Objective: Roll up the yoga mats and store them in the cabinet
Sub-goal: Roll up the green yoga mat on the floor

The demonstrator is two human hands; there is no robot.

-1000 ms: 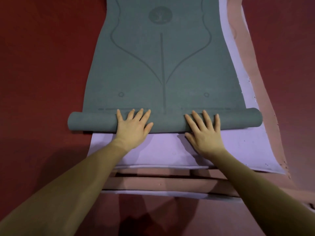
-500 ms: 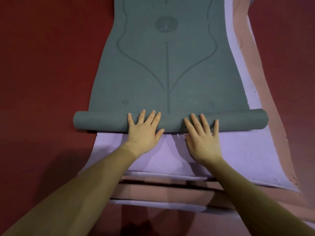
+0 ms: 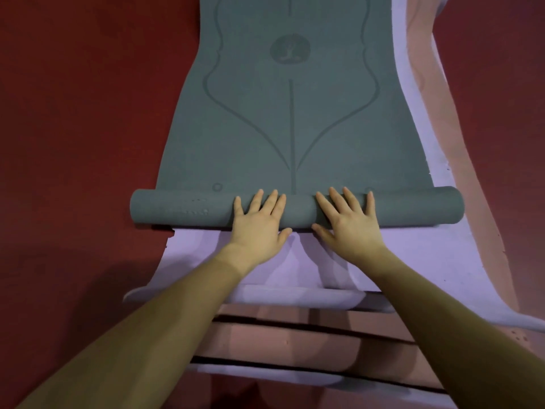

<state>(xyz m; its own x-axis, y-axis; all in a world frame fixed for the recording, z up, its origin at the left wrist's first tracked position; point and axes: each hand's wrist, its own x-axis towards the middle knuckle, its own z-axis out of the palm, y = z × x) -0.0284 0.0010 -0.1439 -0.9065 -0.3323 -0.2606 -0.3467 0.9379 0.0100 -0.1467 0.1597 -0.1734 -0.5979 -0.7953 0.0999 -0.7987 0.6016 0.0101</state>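
A grey-green yoga mat (image 3: 292, 122) with printed lines lies stretched away from me, its near end wound into a roll (image 3: 182, 209) that runs crosswise. My left hand (image 3: 259, 222) presses flat on the roll just left of its middle, fingers straight and spread. My right hand (image 3: 349, 222) presses on it just right of the middle in the same way. Under the grey-green mat lies a lilac mat (image 3: 295, 267), and under that a pink mat (image 3: 295, 340). No cabinet is in view.
Dark red floor (image 3: 82, 143) surrounds the stack on the left and right. The lilac and pink mats stick out along the right side (image 3: 460, 172) and toward me, with more mat edges layered near the bottom (image 3: 265, 370).
The roll has moved away from me along the mat and grown thicker, covering the small circle marks. Both hands have shifted closer together on it. More lilac mat is uncovered.
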